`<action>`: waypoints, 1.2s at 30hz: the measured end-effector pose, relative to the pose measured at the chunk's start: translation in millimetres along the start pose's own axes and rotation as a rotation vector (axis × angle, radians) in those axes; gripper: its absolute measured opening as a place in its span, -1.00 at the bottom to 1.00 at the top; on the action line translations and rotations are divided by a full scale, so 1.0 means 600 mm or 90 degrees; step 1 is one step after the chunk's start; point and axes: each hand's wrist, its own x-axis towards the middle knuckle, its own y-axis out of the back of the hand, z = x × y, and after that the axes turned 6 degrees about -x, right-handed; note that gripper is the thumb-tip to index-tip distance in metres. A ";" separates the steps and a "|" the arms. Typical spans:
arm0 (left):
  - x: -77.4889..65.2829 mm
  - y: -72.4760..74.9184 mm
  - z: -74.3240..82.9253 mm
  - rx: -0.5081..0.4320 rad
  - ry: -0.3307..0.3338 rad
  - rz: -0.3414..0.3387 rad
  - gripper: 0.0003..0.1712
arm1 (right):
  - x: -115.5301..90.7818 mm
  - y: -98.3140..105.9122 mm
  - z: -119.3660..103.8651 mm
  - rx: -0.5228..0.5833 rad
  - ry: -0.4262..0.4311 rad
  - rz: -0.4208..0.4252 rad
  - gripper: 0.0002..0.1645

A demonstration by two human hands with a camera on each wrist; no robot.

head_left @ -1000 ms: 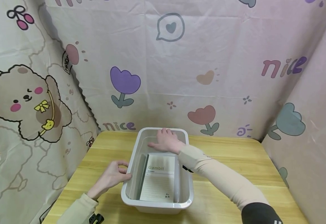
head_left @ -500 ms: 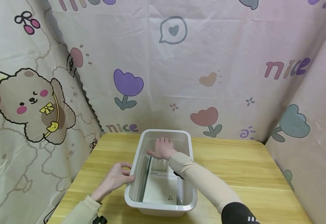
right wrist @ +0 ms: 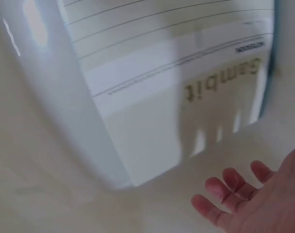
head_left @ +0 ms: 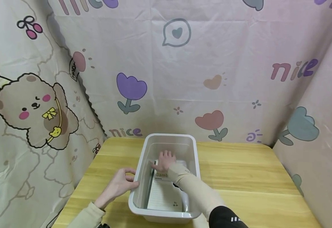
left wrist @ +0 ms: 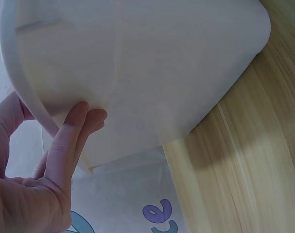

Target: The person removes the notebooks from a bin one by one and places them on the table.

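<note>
A white plastic bin (head_left: 166, 214) stands on the table, with a notebook (head_left: 163, 197) marked "Gambit" lying inside. My left hand (head_left: 118, 185) holds the bin's left rim, thumb at the top edge; in the left wrist view, its fingers (left wrist: 64, 145) press on the outer wall. My right hand (head_left: 166, 161) reaches into the bin over the notebook's far end, fingers spread and holding nothing. In the right wrist view, those fingers (right wrist: 217, 194) appear beyond the notebook's top edge, apart from it. A glossy translucent plastic thing (head_left: 185, 201) lies along the notebook's right side; its kind is unclear.
The wooden table (head_left: 240, 177) extends to both sides of the bin. Behind it hangs a printed cloth (head_left: 166, 79), and another cloth (head_left: 34, 171) with a bear closes the left side. A dark cord (head_left: 53, 218) shows at the lower left.
My right hand has come away from the bin's far wall, moving nearer and lower over the notebook. My left hand keeps its hold on the rim. The head view has shifted slightly.
</note>
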 end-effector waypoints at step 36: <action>-0.002 -0.003 0.001 0.027 0.008 0.017 -0.40 | 0.007 -0.081 -0.006 -0.171 -0.013 0.037 0.07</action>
